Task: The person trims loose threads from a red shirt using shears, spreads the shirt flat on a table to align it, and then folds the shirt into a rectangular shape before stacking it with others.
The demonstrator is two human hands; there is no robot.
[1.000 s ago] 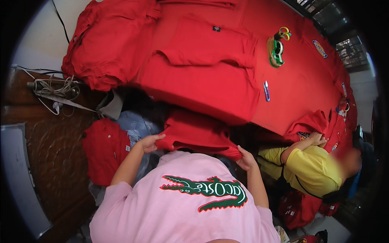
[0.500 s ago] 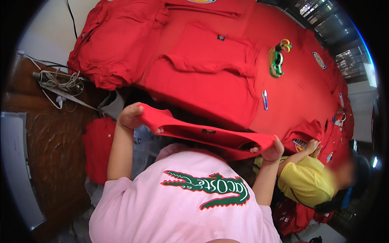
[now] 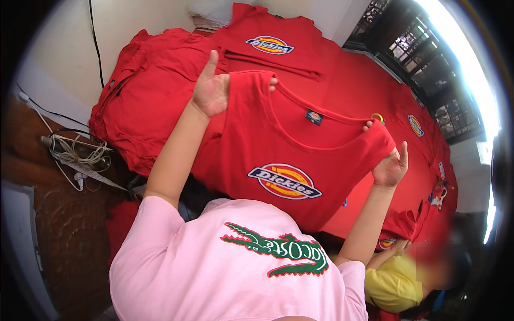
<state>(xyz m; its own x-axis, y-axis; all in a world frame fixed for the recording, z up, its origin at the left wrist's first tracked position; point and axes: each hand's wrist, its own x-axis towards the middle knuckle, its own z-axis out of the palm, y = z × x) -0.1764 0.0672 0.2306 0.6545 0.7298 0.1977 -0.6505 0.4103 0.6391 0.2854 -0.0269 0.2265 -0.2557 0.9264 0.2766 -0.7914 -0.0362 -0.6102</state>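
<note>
A red sleeveless top hangs stretched out in front of me, with an oval blue, yellow and white emblem on its chest and a dark label inside the neck. My left hand is inside the left shoulder strap, its fingertips showing at the neck edge and its thumb pointing up. Through the other strap goes my right hand, fingertips curled over the neckline and thumb held away from the cloth. Both hands bear the top's weight. Most of the fingers are hidden by fabric.
Behind the top is a red-covered table with a pile of red garments and a folded red top. A co-worker in a yellow shirt sits at the right. Coiled cables lie at the left.
Both hands have risen and moved forward, lifting the top from near my lap to above the table. Its front now hangs open to view. My thumbs have spread away from the cloth.
</note>
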